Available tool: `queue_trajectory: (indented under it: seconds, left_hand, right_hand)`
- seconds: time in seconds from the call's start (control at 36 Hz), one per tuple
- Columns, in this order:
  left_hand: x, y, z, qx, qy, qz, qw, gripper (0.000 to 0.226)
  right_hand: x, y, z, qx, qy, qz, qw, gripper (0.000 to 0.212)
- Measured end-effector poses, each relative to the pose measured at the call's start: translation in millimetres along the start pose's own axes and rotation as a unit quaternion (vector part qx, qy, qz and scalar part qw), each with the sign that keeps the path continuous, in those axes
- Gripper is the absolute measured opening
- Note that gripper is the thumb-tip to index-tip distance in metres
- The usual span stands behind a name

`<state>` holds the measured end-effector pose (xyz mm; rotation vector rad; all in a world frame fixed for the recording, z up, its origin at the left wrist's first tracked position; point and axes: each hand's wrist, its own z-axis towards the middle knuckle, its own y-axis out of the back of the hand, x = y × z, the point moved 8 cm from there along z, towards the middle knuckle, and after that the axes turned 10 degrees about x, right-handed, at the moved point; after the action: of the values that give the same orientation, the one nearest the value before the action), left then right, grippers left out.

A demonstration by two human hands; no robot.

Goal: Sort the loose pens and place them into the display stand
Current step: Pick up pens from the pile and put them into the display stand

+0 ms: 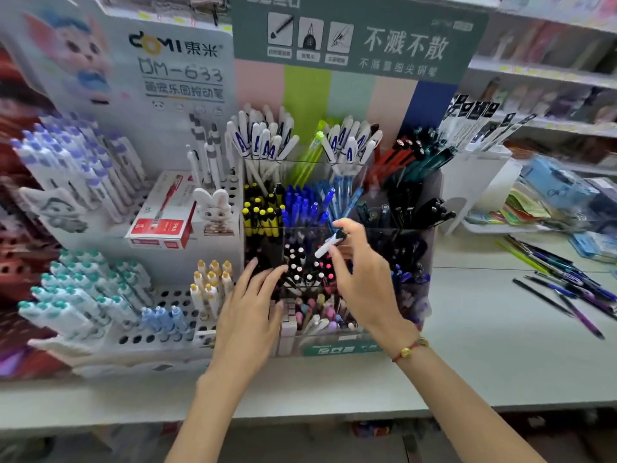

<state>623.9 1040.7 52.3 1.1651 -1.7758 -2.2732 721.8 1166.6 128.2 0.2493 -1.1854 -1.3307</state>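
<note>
Head view: your right hand (359, 279) pinches a white-and-black pen (329, 246), apparently mid-placement, your flat left hand (253, 305) steadying the clear compartmented display stand (430, 248); next, match its compartment.

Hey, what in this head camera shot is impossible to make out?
- Pen in the right hand: its lower end is hidden by the fingers.
- Loose pens: cut off by the right edge.
- Display stand label: too blurred to read.
- Front compartment: covered by the left hand.

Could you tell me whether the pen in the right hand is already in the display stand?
Not yet. The right hand pinches the pen tilted above the display stand.
</note>
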Motion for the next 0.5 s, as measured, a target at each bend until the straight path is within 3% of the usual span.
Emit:
queue_trajectory:
  seconds: [0.11,0.17,0.28,0.42,0.5]
  left_hand:
    - [-0.4,1.7,-0.5,0.001,-0.005,-0.007,1.0,0.057]
    - [-1.1,3.0,0.5,-0.008,-0.013,-0.007,1.0,0.056]
    - [0.6,7.0,5.8,-0.031,-0.031,0.004,0.999,0.052]
    - [-3.3,19.9,14.9,-0.072,-0.056,0.028,0.995,0.041]
    - [-8.1,27.6,19.3,-0.104,-0.072,0.051,0.991,0.032]
  right_hand:
    - [12.2,-35.0,2.8,0.048,0.035,-0.147,0.987,0.027]
    - [18.5,-42.3,1.5,0.024,0.043,-0.19,0.981,0.022]
    - [16.9,-44.7,1.7,0.014,0.025,-0.192,0.981,0.019]
    - [-25.2,-22.9,12.6,0.037,-0.106,-0.171,0.979,0.015]
    - [-23.4,-27.1,13.8,0.085,-0.098,-0.143,0.981,0.016]
